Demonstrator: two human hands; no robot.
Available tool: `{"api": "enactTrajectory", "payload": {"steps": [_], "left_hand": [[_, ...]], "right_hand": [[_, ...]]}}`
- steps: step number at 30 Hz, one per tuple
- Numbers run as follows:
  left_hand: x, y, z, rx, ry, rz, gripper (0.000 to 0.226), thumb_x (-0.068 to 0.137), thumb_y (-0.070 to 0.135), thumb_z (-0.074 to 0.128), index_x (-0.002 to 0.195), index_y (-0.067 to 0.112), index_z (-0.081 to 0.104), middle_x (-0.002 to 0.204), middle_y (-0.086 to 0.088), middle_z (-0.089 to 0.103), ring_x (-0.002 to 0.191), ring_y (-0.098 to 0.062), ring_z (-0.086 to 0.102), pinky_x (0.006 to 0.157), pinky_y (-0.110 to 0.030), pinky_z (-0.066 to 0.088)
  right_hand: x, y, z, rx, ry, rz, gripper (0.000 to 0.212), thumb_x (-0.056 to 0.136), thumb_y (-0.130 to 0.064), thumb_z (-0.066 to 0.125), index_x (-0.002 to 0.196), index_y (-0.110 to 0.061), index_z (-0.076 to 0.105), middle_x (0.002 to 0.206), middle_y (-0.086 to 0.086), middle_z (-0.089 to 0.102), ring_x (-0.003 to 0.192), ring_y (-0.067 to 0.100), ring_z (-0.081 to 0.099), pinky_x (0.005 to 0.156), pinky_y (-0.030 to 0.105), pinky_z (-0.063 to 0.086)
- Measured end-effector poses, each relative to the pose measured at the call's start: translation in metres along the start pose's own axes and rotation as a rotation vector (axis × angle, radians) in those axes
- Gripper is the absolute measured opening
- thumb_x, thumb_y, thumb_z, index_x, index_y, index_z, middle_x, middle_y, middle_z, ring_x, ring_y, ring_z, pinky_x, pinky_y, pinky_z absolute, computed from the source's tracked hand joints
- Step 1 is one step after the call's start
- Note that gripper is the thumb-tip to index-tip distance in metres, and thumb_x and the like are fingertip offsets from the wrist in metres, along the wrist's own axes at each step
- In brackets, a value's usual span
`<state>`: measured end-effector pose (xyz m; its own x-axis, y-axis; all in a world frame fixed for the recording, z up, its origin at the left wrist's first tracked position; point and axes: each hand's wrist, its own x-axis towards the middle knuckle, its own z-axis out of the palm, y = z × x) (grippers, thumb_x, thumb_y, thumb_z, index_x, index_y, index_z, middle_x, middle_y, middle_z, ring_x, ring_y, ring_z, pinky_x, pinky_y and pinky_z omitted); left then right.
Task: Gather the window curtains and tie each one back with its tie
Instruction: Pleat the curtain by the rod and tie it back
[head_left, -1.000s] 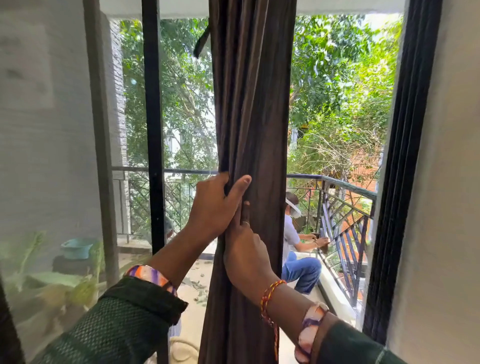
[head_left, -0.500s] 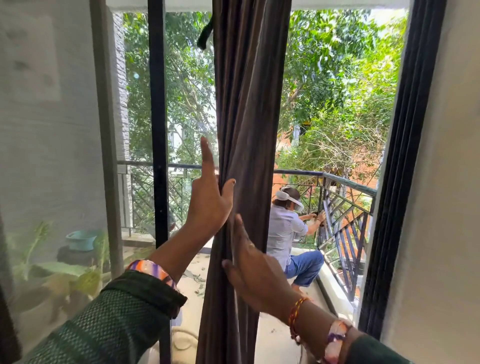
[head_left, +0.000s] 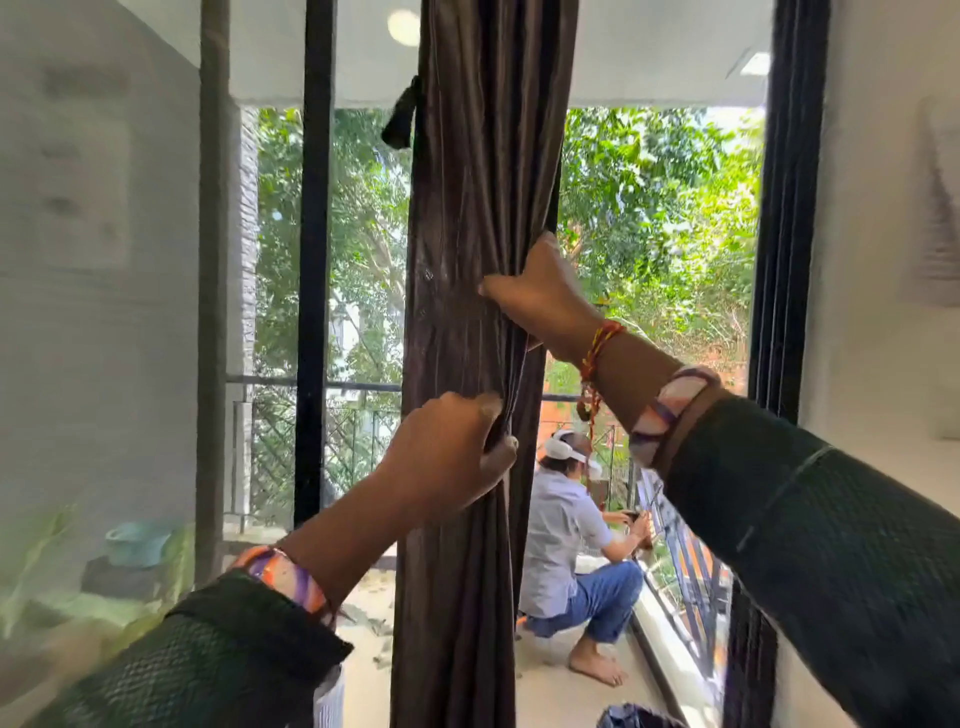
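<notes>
Brown curtain (head_left: 478, 322): gathered into one pleated column, hanging full height at centre of view, in front of the window glass. Dark tie (head_left: 401, 120) dangles off its left edge near the top, at about 11 o'clock from the hands, loose, not around the fabric.

Left hand (head_left: 449, 462): fingers curled round the curtain's folds, thumb on the near side, clutching the bundle at mid-height. Right hand (head_left: 540, 296): at 1 o'clock from the left one, higher up, pinching the right edge of the bundle, fingertips hidden behind the fabric. Both wrists carry bangles; red thread on the right wrist.

Black window frame post (head_left: 311, 312) at 9 o'clock from the curtain. Beyond the glass, at 4 o'clock, a person (head_left: 571, 535) crouches on the balcony floor by the railing (head_left: 691, 566). Trees behind.
</notes>
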<state>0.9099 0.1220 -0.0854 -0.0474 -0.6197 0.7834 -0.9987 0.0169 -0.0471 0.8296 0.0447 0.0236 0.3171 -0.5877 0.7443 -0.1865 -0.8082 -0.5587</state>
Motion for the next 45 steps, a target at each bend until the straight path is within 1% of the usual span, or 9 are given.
{"api": "enactTrajectory", "payload": {"steps": [4, 12, 15, 21, 28, 33, 38, 42, 45], "left_hand": [[0.028, -0.016, -0.028, -0.496, -0.123, -0.168, 0.043, 0.086, 0.039, 0.059, 0.068, 0.0, 0.062, 0.061, -0.015, 0.067, 0.052, -0.025, 0.065, 0.048, -0.028, 0.05], [0.135, -0.015, -0.104, -0.909, 0.18, -0.309, 0.039, 0.076, 0.053, 0.064, 0.089, 0.016, 0.062, 0.076, -0.004, 0.057, 0.065, -0.018, 0.059, 0.047, -0.033, 0.056], [0.165, -0.001, -0.116, -0.665, 0.119, -0.354, 0.078, 0.066, 0.052, 0.074, 0.118, -0.002, 0.054, 0.11, -0.025, 0.06, 0.105, -0.037, 0.059, 0.079, -0.043, 0.054], [0.18, -0.008, -0.096, -0.172, 0.274, -0.318, 0.02, 0.086, 0.007, 0.05, 0.1, -0.007, 0.052, 0.113, -0.024, 0.057, 0.103, -0.036, 0.056, 0.068, -0.029, 0.035], [0.189, -0.008, -0.075, -0.108, 0.252, -0.192, 0.014, 0.09, 0.011, 0.044, 0.097, 0.001, 0.05, 0.107, -0.022, 0.058, 0.099, -0.038, 0.058, 0.068, -0.032, 0.039], [0.202, -0.012, -0.065, -0.084, 0.244, -0.041, 0.024, 0.091, 0.023, 0.048, 0.105, 0.004, 0.055, 0.103, -0.018, 0.063, 0.096, -0.036, 0.06, 0.071, -0.03, 0.041], [0.214, -0.065, -0.086, -0.342, 0.184, -0.106, 0.029, 0.081, 0.041, 0.063, 0.074, 0.014, 0.069, 0.067, -0.009, 0.069, 0.06, -0.024, 0.068, 0.051, -0.028, 0.055], [0.24, -0.119, -0.086, -0.145, 0.681, -0.297, 0.041, 0.074, 0.042, 0.07, 0.103, 0.012, 0.068, 0.102, -0.01, 0.071, 0.095, -0.026, 0.065, 0.085, -0.037, 0.051], [0.261, -0.147, -0.078, -0.208, 0.609, -0.381, 0.062, 0.073, 0.039, 0.073, 0.123, 0.008, 0.055, 0.126, -0.013, 0.058, 0.112, -0.026, 0.057, 0.091, -0.033, 0.043]], "right_hand": [[0.002, 0.0, -0.009, -0.192, -0.01, -0.073, 0.01, 0.083, -0.008, 0.051, 0.091, -0.007, 0.044, 0.074, 0.003, 0.042, 0.074, 0.023, 0.044, 0.046, 0.025, 0.027], [-0.006, -0.005, -0.011, -0.26, -0.086, -0.292, 0.023, 0.085, -0.005, 0.048, 0.107, 0.002, 0.048, 0.099, 0.019, 0.061, 0.091, 0.034, 0.059, 0.062, 0.024, 0.032], [-0.002, -0.01, -0.006, -0.289, -0.112, -0.35, 0.025, 0.084, -0.006, 0.049, 0.108, 0.001, 0.045, 0.104, 0.022, 0.063, 0.098, 0.037, 0.061, 0.067, 0.028, 0.041], [0.021, -0.003, -0.038, -0.258, -0.434, -0.318, 0.034, 0.09, -0.029, 0.057, 0.117, -0.01, 0.049, 0.108, 0.017, 0.063, 0.095, 0.032, 0.065, 0.053, 0.026, 0.05], [0.108, -0.038, -0.061, 0.235, -0.252, -0.017, 0.075, 0.075, -0.063, 0.059, 0.126, -0.01, 0.046, 0.134, 0.014, 0.049, 0.113, 0.043, 0.052, 0.051, 0.046, 0.056], [0.152, -0.058, -0.042, -0.015, -0.054, -0.083, 0.017, 0.079, -0.012, 0.064, 0.081, 0.002, 0.056, 0.082, 0.015, 0.055, 0.078, 0.033, 0.061, 0.065, 0.038, 0.056], [0.175, -0.041, -0.029, -0.106, -0.051, -0.136, 0.028, 0.082, 0.008, 0.046, 0.059, -0.006, 0.038, 0.065, 0.009, 0.042, 0.059, 0.025, 0.043, 0.055, 0.031, 0.037], [0.187, -0.033, -0.017, -0.12, 0.017, -0.119, 0.021, 0.083, 0.013, 0.038, 0.089, 0.006, 0.056, 0.109, 0.011, 0.056, 0.096, 0.02, 0.057, 0.076, 0.033, 0.054], [0.185, -0.032, -0.017, -0.093, -0.022, -0.121, 0.012, 0.085, 0.008, 0.042, 0.089, 0.002, 0.052, 0.084, 0.011, 0.056, 0.082, 0.025, 0.057, 0.066, 0.027, 0.052]]}}
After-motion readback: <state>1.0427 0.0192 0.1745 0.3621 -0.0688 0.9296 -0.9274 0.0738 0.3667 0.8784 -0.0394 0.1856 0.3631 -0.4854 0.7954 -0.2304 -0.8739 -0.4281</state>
